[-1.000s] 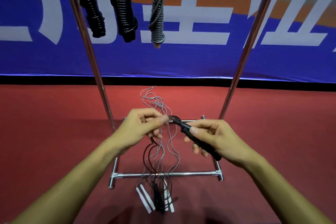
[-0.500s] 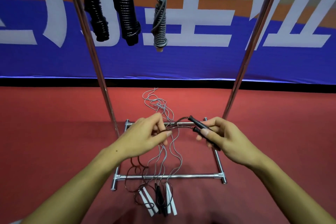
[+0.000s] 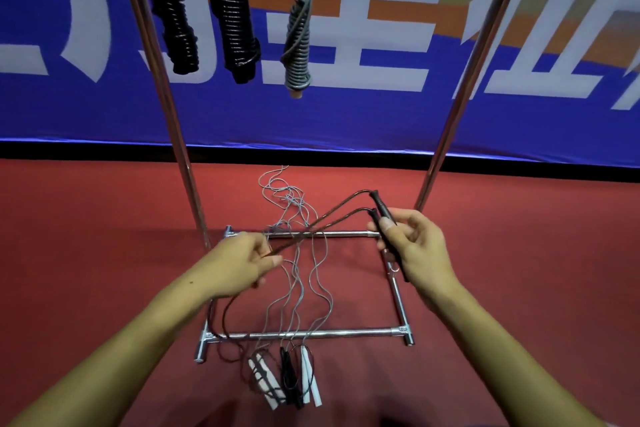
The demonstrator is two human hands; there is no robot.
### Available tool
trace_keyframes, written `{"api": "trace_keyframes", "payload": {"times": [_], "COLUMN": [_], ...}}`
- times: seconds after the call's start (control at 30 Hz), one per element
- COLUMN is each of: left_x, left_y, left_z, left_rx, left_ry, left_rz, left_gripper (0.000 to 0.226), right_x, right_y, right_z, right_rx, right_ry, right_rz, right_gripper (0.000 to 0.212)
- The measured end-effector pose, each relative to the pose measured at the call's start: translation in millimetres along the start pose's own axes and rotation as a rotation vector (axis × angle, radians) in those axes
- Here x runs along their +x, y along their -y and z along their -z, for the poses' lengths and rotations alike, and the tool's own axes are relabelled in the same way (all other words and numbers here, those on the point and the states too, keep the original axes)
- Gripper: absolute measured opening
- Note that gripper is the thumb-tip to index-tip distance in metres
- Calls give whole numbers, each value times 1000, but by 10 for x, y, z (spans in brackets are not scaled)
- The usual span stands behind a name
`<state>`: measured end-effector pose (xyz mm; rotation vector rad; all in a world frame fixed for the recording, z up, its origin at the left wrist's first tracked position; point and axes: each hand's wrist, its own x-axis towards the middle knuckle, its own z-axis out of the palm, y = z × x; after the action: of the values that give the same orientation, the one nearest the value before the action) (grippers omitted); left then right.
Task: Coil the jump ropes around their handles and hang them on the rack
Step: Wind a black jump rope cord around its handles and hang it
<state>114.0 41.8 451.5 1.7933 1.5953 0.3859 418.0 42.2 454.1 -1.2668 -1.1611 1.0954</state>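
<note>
While the right hand (image 3: 414, 246) grips both black handles (image 3: 382, 215) of one jump rope side by side, the left hand (image 3: 242, 262) pinches the two dark cord strands (image 3: 325, 222) that run from the handle tips, drawing them taut between the hands. The doubled cord is held under tension, in my judgement, so that winding around the paired handles can start tight and even. Slack from this rope trails below the left hand and loops over the rack's lower front bar (image 3: 304, 334) to the red floor (image 3: 86, 253).

Three coiled ropes already hang from the rack's top rail: two black bundles (image 3: 175, 21) (image 3: 235, 17) and one grey bundle (image 3: 298, 35), grouped toward the left upright (image 3: 166, 107), leaving free rail to the right.

Loose ropes remain on the floor inside the base frame: tangled grey cords (image 3: 294, 274), with white handles (image 3: 265, 380) (image 3: 310, 376) and a black pair (image 3: 289, 376) lying just in front of the front bar.

Assessment: coiling of the held rope has not yet begun; no turns show on its handles. The trailing slack crosses the grey cords, a possible snag.
</note>
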Motion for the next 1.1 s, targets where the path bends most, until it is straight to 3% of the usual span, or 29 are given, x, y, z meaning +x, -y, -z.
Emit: {"api": "trace_keyframes", "payload": {"times": [0.07, 0.2, 0.3, 0.4, 0.5, 0.6, 0.77, 0.87, 1.0, 1.1], "left_x": [0, -43, 11, 76, 110, 117, 124, 87, 20, -32], "left_y": [-5, -183, -203, -228, -395, -528, -583, -497, -175, -9], "left_z": [87, 176, 136, 69, -29, -106, -167, -180, -237, -195], "left_rx": [-62, -538, -306, -74, -198, -258, -402, -383, -158, -278], "left_ry": [-74, -316, -448, -335, -164, -90, -62, 0, 265, 270], "left_rz": [-84, -233, -259, -227, -184, -216, -228, -229, -162, -110], "left_gripper": [31, 31, 33, 35, 35, 36, 44, 46, 38, 39], "right_x": [28, 46, -5, -39, -85, -120, -104, -79, 42, 92], "right_y": [-66, -145, -123, -74, -48, -105, -65, 66, 261, 248], "right_z": [-38, -60, -157, -264, -388, -459, -454, -412, -94, 127], "right_rx": [1, -224, -570, -793, -668, -721, -610, -447, 47, 32], "right_ry": [-36, 0, 116, 207, 393, 477, 309, 147, -92, -138], "right_rz": [-20, 122, 310, 406, 323, 271, 385, 443, 240, 241], "right_gripper": [22, 44, 69, 64, 42, 31, 17, 22, 29, 29]}}
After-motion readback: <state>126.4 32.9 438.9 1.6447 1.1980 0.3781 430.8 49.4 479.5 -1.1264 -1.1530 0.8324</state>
